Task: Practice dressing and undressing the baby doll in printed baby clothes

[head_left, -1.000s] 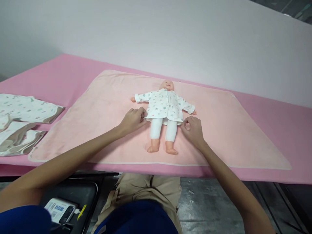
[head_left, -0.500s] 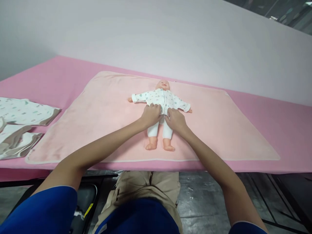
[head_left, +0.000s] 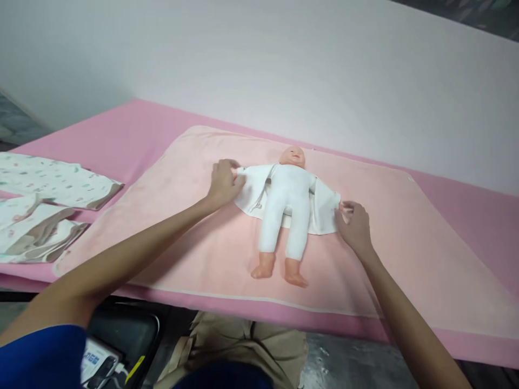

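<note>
A baby doll (head_left: pixel 288 189) with a white body lies on its back, legs toward me. Its baby jacket (head_left: pixel 253 189) is spread wide, the white inner side of both front panels showing and the sleeves still around the arms. On the left, my left hand (head_left: pixel 225 182) is beside the doll's hand and sleeve end, thumb apart from the fingers, its thumb tip close to the jacket panel. My right hand (head_left: pixel 356 224) is at the opposite sleeve end, fingers loosely curved and apart from the thumb, near the panel's outer edge.
Under the doll is a light pink blanket (head_left: pixel 194 254) on a pink-covered table (head_left: pixel 133 124). Folded printed baby clothes (head_left: pixel 60 181) lie at the left. A white wall (head_left: pixel 284 70) stands behind the table. A black chair (head_left: pixel 133 329) with a white box on it is below left.
The jacket front was closed over the doll's chest and is now folded out to both sides. My hands have moved apart from its lower hem to the two sleeve ends.
</note>
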Demonstrator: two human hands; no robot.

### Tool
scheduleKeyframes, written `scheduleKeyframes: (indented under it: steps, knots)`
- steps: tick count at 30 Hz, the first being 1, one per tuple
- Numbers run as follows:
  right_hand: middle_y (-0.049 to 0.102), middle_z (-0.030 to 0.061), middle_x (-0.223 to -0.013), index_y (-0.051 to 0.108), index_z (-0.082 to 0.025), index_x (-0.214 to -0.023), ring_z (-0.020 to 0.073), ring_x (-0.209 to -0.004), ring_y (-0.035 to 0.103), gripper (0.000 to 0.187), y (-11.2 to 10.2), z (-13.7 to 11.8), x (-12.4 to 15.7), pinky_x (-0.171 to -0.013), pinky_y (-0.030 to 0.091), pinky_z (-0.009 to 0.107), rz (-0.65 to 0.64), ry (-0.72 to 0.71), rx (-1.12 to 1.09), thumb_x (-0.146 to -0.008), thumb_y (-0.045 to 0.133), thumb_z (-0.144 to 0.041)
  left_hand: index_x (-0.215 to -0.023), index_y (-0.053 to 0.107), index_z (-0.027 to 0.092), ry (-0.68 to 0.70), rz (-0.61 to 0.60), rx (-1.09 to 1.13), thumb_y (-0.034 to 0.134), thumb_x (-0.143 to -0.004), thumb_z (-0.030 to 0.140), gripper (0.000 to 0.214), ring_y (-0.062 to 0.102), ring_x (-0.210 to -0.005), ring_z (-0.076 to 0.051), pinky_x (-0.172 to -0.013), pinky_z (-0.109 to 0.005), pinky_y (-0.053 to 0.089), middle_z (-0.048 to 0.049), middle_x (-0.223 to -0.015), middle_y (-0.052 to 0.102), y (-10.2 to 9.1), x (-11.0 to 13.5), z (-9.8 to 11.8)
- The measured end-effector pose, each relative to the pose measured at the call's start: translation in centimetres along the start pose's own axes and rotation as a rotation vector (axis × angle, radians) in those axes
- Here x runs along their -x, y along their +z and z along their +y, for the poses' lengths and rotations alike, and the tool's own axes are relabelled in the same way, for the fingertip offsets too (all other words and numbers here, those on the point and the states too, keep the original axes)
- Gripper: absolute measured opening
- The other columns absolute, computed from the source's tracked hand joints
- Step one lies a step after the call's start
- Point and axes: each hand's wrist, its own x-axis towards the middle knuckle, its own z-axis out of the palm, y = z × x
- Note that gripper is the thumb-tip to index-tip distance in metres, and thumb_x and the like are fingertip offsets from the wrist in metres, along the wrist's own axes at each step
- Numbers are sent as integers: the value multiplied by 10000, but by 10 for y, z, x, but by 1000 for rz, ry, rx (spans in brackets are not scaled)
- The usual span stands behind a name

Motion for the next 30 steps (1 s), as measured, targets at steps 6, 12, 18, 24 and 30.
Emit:
scheduleKeyframes:
  steps: [6, 12, 18, 24, 30]
  knots:
    - [489, 230, -1730, 455, -113, -1667, 348, -1631, 432, 663, 74, -63, -80, -1346, 349, 619, -132, -312, 158, -1107, 319, -441, -1559, 547, 78, 231, -374, -100, 317, -1125, 398, 585, 530, -1463, -373, -1255, -558, 371, -242, -1582, 603, 73, -60, 54]
    - [161, 104, -1897, 158, -168, -1826, 327, -1774, 127, 758, 55, -65, -35, -1411, 103, 699, -304, -224, 22, -1138, 197, -485, -1732, 377, 113, 286, -345, -79, 333, -1128, 544, 743, 422, -1616, -356, -1337, -525, 293, -189, -1756, 473, 46, -34, 31]
    - [375, -113, -1812, 303, -502, -1778, 314, -1695, 375, 787, -34, -77, 161, -1386, 379, 637, -172, -431, -91, -1026, 470, -664, -1523, 561, 70, -74, -118, -449, 479, -1033, 638, 755, 482, -1453, -437, -1260, -635, 356, -243, -1591, 575, -105, 22, -73]
    - [676, -183, -1540, 667, -707, -1423, 467, -1499, 607, 710, -45, -101, 260, -918, 689, 745, -105, -706, -76, -722, 674, -820, -1612, 288, -151, -694, -34, -652, 424, -1041, 607, 958, 393, -1522, -523, -1189, -729, 326, -414, -1661, 380, -186, 80, -173]
    - [801, 37, -1148, 633, -535, -1489, 376, -1045, 800, 493, -38, -103, 289, -839, 701, 619, 70, -370, -277, -1028, 571, -373, -1493, 383, -153, -701, -169, -653, 297, -1115, 403, 678, 544, -1418, -369, -1260, -645, 193, -322, -1605, 540, -208, 67, -160]
